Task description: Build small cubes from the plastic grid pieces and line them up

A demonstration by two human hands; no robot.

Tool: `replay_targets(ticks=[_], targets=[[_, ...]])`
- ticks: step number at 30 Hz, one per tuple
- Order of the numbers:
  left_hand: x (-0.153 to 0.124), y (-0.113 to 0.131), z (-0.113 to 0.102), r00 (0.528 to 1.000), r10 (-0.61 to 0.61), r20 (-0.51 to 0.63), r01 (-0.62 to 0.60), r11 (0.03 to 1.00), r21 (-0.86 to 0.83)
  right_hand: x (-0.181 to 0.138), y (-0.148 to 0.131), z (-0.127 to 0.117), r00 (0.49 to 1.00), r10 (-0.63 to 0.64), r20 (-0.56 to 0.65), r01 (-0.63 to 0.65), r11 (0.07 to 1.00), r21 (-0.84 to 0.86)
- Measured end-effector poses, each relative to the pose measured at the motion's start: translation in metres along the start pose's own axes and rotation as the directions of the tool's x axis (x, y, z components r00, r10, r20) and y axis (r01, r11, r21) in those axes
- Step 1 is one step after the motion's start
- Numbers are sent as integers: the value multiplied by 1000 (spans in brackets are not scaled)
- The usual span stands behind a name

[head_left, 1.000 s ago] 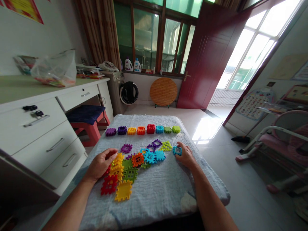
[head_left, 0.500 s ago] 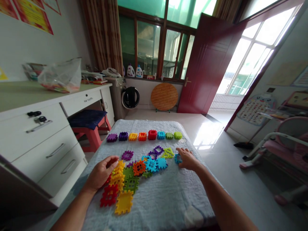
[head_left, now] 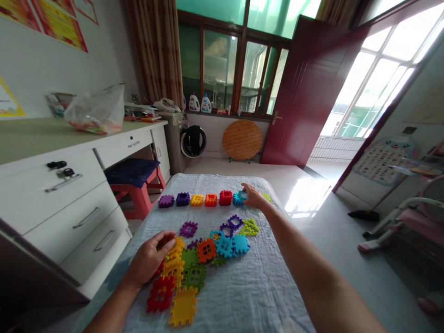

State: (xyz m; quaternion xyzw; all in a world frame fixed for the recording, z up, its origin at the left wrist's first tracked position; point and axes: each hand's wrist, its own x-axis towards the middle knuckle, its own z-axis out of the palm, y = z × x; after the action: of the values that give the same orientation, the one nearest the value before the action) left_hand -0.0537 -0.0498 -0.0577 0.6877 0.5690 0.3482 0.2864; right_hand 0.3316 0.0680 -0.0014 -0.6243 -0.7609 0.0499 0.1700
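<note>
My right hand (head_left: 255, 197) reaches to the far row of stacked tiles. It holds a blue interlocking tile (head_left: 243, 195) over or against the blue stack (head_left: 237, 199); whether they touch is hidden by the fingers. My left hand (head_left: 151, 257), loosely curled with thumb and forefinger apart, rests beside the yellow tiles (head_left: 173, 268). Around it lie a red tile (head_left: 160, 294), a flat yellow tile (head_left: 183, 306), green tiles (head_left: 194, 276) and an orange window tile (head_left: 206, 250). Light blue tiles (head_left: 225, 247) overlap right of the orange one.
Along the far side stand purple (head_left: 166, 200), dark purple (head_left: 182, 199), yellow (head_left: 197, 200), orange (head_left: 211, 200) and red (head_left: 225, 197) stacks. A purple tile (head_left: 188, 229) and a lime triangular-lattice piece (head_left: 249, 227) lie nearer. A cloth (head_left: 249, 286) covers the table.
My right hand has moved forward and slightly left, carrying the blue tile from the cloth's right side to the row. My left hand stays by the yellow tiles. The view has shifted slightly.
</note>
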Motion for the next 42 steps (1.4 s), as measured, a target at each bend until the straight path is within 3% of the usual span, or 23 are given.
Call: replay_targets(ticks=[5,14,30,34,39,42], targets=[[-3,2,0,1000,-7,7,7,1000,-4,20,3,9,999,-14,45,15,1000,-22],[-2,4,1,1000,-9,5,9,1000,-7,26,1,13,990,-16,140,24,998,-56],[-3,3,0,1000,-9,21,9,1000,-29,23,-6,11,990,15,144,-5,998,-70],[-3,2,0,1000,-10,24,10,1000,-18,13,-4,3,996,19,93,-14,999,-50],[-4,6,-1,1000,24,0,-24,999,34,-26,5,-7,992,-28,-120,37,997,71],[-5,8,-2,995,84,-49,-78,991,107,-64,5,-5,996,-41,-76,53,984,170]])
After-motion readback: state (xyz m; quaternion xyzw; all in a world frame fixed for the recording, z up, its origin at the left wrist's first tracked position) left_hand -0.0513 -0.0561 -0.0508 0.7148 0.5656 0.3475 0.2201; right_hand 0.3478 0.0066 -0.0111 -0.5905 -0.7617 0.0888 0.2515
